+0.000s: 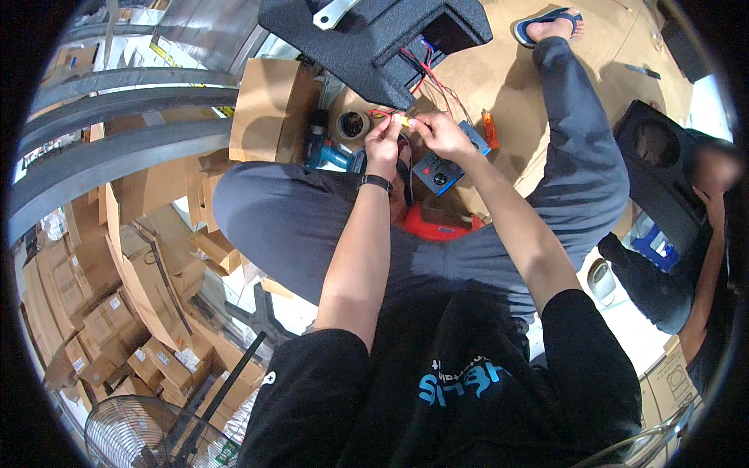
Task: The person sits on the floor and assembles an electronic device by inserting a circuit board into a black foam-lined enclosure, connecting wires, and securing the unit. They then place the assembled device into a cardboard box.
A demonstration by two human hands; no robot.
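My left hand [382,142] and my right hand [441,134] meet over my lap, both pinching a small yellow connector [401,120] on the end of thin red wires [427,76]. The wires run up into a black carpeted speaker box [367,35] lying on the brown floor. A black watch sits on my left wrist. Just below my hands lies a small dark panel with knobs [437,171]. A red tool [437,224] rests against my grey trouser leg.
A roll of tape [352,125], a blue power tool [328,154] and an orange knife [489,129] lie on the floor. Cardboard boxes [269,105] stack at left. Another person sits at right beside a second black speaker box [659,148]. A fan [148,433] stands at bottom left.
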